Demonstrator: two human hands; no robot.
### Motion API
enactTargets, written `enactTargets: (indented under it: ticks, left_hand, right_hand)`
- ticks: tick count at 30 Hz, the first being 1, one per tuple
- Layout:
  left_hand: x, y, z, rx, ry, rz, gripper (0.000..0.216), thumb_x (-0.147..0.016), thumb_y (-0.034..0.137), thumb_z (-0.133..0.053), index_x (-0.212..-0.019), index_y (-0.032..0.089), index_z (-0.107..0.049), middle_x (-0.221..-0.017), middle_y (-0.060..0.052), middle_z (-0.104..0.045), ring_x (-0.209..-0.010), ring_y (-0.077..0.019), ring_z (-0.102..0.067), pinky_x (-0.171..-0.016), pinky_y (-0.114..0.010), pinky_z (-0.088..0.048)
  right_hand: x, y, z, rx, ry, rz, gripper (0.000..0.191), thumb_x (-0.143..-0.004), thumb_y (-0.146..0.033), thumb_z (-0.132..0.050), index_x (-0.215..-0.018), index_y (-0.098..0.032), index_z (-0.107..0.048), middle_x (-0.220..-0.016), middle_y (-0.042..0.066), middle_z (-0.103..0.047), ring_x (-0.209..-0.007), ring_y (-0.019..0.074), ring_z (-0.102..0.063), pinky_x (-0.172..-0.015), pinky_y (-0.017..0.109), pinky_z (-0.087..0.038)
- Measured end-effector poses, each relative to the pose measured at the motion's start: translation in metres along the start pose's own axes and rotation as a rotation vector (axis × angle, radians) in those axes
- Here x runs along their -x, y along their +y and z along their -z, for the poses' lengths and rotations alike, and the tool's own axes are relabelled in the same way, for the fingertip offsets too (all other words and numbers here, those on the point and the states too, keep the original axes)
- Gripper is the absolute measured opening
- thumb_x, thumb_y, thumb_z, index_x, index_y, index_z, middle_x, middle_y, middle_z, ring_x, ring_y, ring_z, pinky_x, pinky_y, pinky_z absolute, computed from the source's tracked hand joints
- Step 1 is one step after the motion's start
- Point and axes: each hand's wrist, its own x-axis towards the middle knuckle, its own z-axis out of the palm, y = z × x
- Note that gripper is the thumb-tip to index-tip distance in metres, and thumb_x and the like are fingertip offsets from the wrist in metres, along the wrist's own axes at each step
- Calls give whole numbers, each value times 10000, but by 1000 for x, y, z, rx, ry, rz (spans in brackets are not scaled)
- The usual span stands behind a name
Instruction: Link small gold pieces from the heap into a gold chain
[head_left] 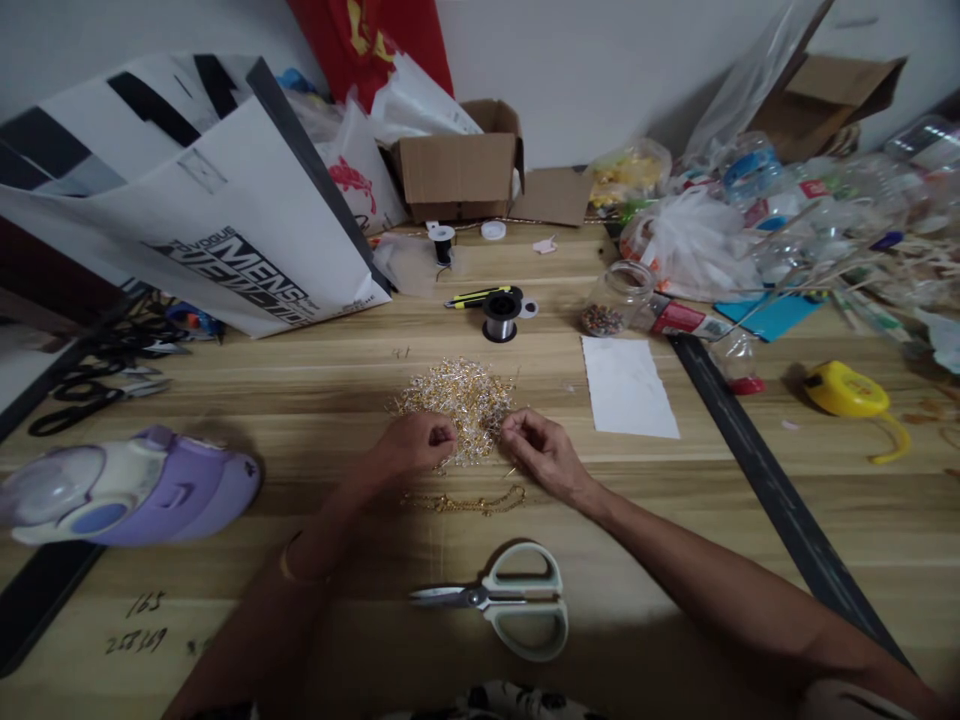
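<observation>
My left hand (416,445) rests on the wooden table (315,400) with its fingers curled into a pinch at the near edge of a heap of small gold and silver beads (457,400). My right hand (536,447) is also pinched shut, just right of the heap. What either pinch holds is too small to make out. A thin gold chain (465,500) lies on the table just below both hands. Pale green scissors (510,600) lie closed nearer to me.
A purple and white bottle (127,485) lies at left. A white printed bag (202,220), a cardboard box (457,165), a wire spool (501,316), a bead jar (619,298), white paper (628,387), a yellow tape measure (844,390) and plastic clutter ring the work area.
</observation>
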Motion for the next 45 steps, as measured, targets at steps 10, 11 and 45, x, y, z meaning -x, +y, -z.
enactTargets:
  ticks: [10,11,45]
  left_hand:
    - [-8,-7,2,643,13,118,192,-640,297,-690,-651,125,-607,-582,5,-628,-513,-83,-537,-524,-197,-423]
    - [-8,-7,2,681,6,128,205,-633,305,-702,-654,125,-605,-594,-2,-642,-513,-85,-546,-529,-203,-436]
    - [-7,5,-13,885,110,74,281,-585,333,-777,-675,119,-618,-667,-26,-685,-615,-120,-626,-610,-234,-505]
  right_hand:
    - [-1,0,0,-14,-6,6,229,-855,-391,-548,-812,-170,-504,-603,-36,-431,-521,86,-377,-476,215,-305]
    - [-1,0,0,-12,-5,2,236,-852,-398,-551,-808,-171,-503,-604,-36,-432,-522,87,-377,-478,216,-306]
    - [-2,-3,3,-27,80,-26,281,-814,-446,-600,-794,-176,-523,-555,-45,-459,-460,82,-405,-439,211,-319]
